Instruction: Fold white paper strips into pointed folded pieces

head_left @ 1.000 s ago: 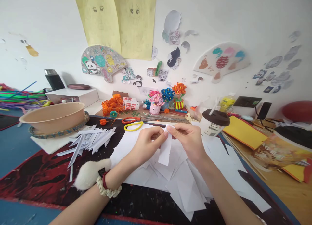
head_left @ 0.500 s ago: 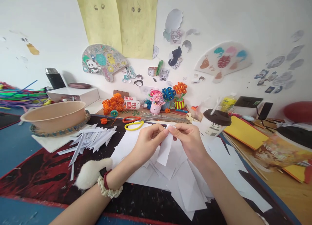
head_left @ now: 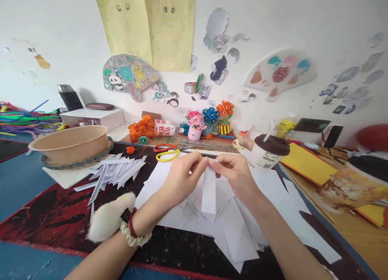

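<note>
Both my hands pinch the top end of a narrow white paper strip (head_left: pixel 209 193) that hangs down over a heap of white paper sheets (head_left: pixel 236 227). My left hand (head_left: pixel 182 179) grips the strip's upper left corner with thumb and fingers. From the right, my right hand (head_left: pixel 236 175) holds the other corner, fingertips almost touching the left ones. A white pom-pom and a beaded bracelet (head_left: pixel 133 235) sit at my left wrist.
A pile of folded white paper slivers (head_left: pixel 117 171) lies to the left, beside a tan bowl (head_left: pixel 68 142). Yellow and red scissors (head_left: pixel 166 152) lie behind my hands. A lidded cup with a straw (head_left: pixel 268 152) stands at right, near yellow books (head_left: pixel 306 165). Pipe-cleaner flowers (head_left: pixel 209 122) line the wall.
The paper strip has turned from slanted to hanging straight down, and both hands have shifted slightly right and lower on the table.
</note>
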### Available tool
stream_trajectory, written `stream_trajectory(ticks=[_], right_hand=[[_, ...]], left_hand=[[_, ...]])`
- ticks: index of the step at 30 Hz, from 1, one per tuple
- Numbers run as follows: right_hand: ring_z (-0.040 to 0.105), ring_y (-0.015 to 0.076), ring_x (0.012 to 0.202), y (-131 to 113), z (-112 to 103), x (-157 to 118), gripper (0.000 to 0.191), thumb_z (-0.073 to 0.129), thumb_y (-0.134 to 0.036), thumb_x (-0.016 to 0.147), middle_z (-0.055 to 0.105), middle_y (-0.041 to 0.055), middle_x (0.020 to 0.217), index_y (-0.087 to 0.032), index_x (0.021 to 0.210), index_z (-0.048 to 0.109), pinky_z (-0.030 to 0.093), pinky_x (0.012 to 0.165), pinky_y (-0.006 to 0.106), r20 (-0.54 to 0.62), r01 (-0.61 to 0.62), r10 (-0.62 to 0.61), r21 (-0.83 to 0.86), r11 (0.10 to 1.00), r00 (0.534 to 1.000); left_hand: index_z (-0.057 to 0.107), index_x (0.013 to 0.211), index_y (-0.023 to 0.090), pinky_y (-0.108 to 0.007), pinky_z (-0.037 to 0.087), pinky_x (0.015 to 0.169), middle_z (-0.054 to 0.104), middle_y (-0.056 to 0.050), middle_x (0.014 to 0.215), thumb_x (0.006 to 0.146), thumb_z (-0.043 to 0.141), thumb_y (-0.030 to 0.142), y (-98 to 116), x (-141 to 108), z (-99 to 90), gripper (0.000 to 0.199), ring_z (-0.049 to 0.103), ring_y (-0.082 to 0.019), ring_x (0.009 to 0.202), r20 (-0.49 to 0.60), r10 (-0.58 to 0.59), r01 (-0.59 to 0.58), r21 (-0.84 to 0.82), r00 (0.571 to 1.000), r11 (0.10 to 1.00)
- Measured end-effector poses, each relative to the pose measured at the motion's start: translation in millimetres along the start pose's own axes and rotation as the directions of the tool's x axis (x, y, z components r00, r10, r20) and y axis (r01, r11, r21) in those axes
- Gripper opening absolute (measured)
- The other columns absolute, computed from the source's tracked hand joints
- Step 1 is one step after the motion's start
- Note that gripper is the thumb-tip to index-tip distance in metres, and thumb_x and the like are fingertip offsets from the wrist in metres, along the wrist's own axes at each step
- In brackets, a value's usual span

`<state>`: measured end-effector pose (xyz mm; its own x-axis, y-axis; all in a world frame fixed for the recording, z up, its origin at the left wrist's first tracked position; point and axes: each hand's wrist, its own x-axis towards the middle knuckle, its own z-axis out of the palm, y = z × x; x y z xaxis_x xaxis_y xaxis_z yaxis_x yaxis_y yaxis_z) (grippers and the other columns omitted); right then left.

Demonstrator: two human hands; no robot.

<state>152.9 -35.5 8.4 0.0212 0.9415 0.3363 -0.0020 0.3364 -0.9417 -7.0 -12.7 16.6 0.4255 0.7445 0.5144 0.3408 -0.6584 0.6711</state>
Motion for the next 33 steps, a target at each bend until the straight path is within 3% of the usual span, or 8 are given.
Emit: stream_trajectory(ticks=[7,13,20,28,33], right_hand=[[0.047,0.0111,0.048,-0.7,-2.8,0.9,0.032,0.076,-0.04,0.071,0.054,-0.0014,0.049,-0.017,0.053,0.063,0.038,0.047,0.025,0.11,-0.088,0.086,0.019,0.996,0.99],[0.047,0.011,0.048,-2.2,-2.5,1.3,0.033,0.077,-0.042,0.07,0.053,-0.0015,0.049,-0.017,0.052,0.064,0.037,0.047,0.026,0.162,-0.14,0.134,0.023,0.99,0.978],[0.048,0.0106,0.049,-1.4,-3.0,0.7,0.031,0.075,-0.036,0.073,0.054,-0.0014,0.049,-0.016,0.053,0.064,0.036,0.048,0.025,0.18,-0.163,0.155,0.03,0.986,0.971],[0.045,0.0098,0.051,-0.8,-4.8,-0.1,0.031,0.074,-0.034,0.073,0.052,-0.0024,0.05,-0.016,0.051,0.061,0.035,0.051,0.025,0.001,-0.076,0.076,0.021,0.997,0.997],[0.045,0.01,0.051,-2.7,-1.2,1.3,0.034,0.076,-0.035,0.07,0.049,-0.0041,0.05,-0.017,0.051,0.055,0.035,0.051,0.024,-0.019,-0.072,0.072,0.018,0.997,0.997]], left_hand=[[0.04,0.068,0.018,-0.023,0.03,0.054,0.042,0.004,0.065,0.095,0.041,0.026,-1.4,0.6,-0.7,0.028,0.038,-0.01,0.059,0.097,0.029,-0.022,-0.072,0.995,0.997],[0.041,0.067,0.018,-0.023,0.028,0.052,0.04,0.005,0.063,0.088,0.043,0.015,-0.5,-0.5,1.3,0.022,0.036,-0.01,0.056,0.052,0.042,-0.039,-0.05,0.998,0.998],[0.031,0.063,0.019,-0.024,0.025,0.052,0.036,0.005,0.059,0.091,0.04,0.018,-4.9,-2.4,3.7,0.03,0.032,-0.01,0.055,0.051,0.062,-0.061,-0.015,0.997,0.998],[0.041,0.066,0.018,-0.024,0.029,0.057,0.041,0.004,0.061,0.098,0.036,0.029,-8.9,-0.1,3.7,0.034,0.039,-0.01,0.058,0.137,0.027,-0.018,-0.071,0.99,0.997],[0.041,0.065,0.017,-0.024,0.027,0.055,0.039,0.005,0.06,0.097,0.038,0.026,-5.3,-3.0,8.3,0.033,0.034,-0.01,0.056,0.114,0.034,-0.028,-0.048,0.993,0.998]])
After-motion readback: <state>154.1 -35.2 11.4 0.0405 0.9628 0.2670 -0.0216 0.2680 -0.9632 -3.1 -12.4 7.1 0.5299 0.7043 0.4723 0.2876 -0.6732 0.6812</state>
